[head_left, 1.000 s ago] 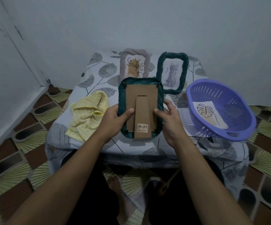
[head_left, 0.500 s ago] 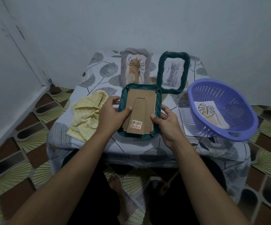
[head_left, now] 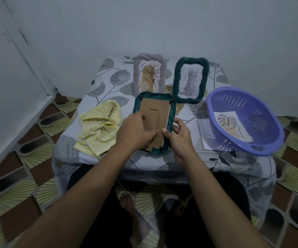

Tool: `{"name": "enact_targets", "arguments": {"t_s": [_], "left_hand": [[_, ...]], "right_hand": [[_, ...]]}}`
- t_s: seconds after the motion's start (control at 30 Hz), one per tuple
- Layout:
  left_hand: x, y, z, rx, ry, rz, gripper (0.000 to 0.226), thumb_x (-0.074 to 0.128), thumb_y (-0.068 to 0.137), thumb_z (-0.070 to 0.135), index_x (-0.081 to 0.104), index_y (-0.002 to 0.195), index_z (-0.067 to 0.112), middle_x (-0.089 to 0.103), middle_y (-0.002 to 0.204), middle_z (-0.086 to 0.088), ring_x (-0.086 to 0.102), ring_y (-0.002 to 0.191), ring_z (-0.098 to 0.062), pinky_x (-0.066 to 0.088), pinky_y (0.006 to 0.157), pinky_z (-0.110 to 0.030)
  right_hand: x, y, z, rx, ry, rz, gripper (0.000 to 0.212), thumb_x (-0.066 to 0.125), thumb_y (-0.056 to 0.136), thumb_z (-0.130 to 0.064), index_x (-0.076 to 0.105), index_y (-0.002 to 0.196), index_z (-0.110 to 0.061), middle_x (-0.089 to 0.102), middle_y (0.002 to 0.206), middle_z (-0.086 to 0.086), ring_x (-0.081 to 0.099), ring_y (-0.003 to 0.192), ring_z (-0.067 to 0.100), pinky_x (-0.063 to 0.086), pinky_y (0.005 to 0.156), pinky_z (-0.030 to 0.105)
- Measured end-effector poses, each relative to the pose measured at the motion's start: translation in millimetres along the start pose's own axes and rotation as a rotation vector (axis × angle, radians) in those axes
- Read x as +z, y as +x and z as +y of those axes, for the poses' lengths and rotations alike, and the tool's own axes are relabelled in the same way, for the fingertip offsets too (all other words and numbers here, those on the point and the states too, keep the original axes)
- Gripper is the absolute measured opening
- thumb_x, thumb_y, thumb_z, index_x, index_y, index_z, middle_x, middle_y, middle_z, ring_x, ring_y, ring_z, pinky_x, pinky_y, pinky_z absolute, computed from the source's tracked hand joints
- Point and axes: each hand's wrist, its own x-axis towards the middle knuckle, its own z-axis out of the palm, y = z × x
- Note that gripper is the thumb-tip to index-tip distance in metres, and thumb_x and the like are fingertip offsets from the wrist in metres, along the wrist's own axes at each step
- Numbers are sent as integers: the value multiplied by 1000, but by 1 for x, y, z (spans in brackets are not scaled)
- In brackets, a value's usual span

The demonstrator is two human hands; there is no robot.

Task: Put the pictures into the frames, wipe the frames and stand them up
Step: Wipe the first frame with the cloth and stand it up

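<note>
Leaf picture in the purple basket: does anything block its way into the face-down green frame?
Yes. The cardboard backing covers the back of the face-down green frame; the left hand rests on it and the right hand grips its right edge.

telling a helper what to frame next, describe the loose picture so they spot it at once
On the low table with the leaf-print cloth, look right for the purple basket. Inside it lies a loose picture of a line-drawn leaf, the only picture in view with no frame.
</note>
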Motion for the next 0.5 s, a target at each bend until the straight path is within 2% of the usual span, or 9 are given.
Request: {"name": "enact_targets", "arguments": {"t_s": [0.13,0.3,0.4,0.5], "left_hand": [[-10,2,8,-5,43,-2,69,68,69,51,56,127,16,59,114,-4,57,106,-26,53,85,-44],[-27,3,17,-25,12,-18,78,55,60,59,60,127,18,64,121,-3,64,102,-25,58,82,-43],[-35,5,19,-26,5,-35,66,61,66,54,62,122,18,65,116,-2,63,100,-21,56,84,-40],[-42,9,20,-34,-44,-14,52,70,75,44,66,118,14,67,110,-2,64,97,-21,56,83,-37]], "right_hand": [[-2,0,3,-53,-37,16,35,55,96,7,51,120,-17,70,111,8,69,87,15,59,67,30],[-2,2,5,-181,-127,2,37,55,96,6,48,122,-19,64,123,15,66,107,26,59,81,31],[0,0,1,-220,-138,-6,40,56,96,4,47,130,-16,62,124,14,66,103,18,57,76,21],[0,2,-1,-240,-145,-24,45,58,96,1,46,138,-11,61,125,16,65,102,19,57,78,21]]}}
